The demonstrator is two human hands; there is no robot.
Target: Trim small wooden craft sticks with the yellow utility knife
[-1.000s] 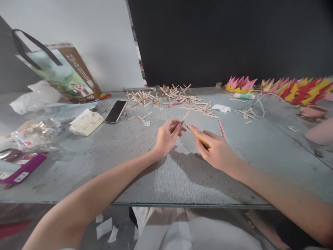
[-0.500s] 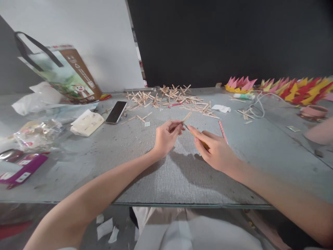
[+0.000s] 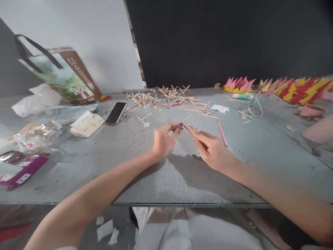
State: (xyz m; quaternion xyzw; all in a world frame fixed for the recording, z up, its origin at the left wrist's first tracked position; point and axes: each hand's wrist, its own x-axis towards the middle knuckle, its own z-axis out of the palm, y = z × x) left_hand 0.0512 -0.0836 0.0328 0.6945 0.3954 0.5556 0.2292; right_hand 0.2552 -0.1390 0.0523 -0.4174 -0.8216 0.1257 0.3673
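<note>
My left hand [image 3: 166, 139] is closed in a pinch on a flat wooden craft stick [image 3: 187, 118], whose free end points away and to the right above the table. A yellow-handled craft knife [image 3: 204, 144] is gripped in my right hand [image 3: 214, 149], with the index finger stretched along it. Its thin dark tip meets the stick at my left fingertips; most of the handle is hidden in my palm. Behind my hands lies a pile of craft sticks [image 3: 145, 99], several joined into star shapes. A red patterned strip [image 3: 222, 134] rests just beyond my right hand.
At the left are a phone [image 3: 116, 113], a tissue pack [image 3: 87, 124], a paper bag [image 3: 75, 76] and a purple case [image 3: 24, 170]. Folded-paper pieces [image 3: 304, 90], a glue stick [image 3: 241, 96] and a white cable [image 3: 257, 104] lie back right. Another person's arm [image 3: 318, 132] reaches in.
The stick's free end has tipped lower, and my left hand has shifted slightly. The knife tip stays against the stick. The rest of the table looks the same.
</note>
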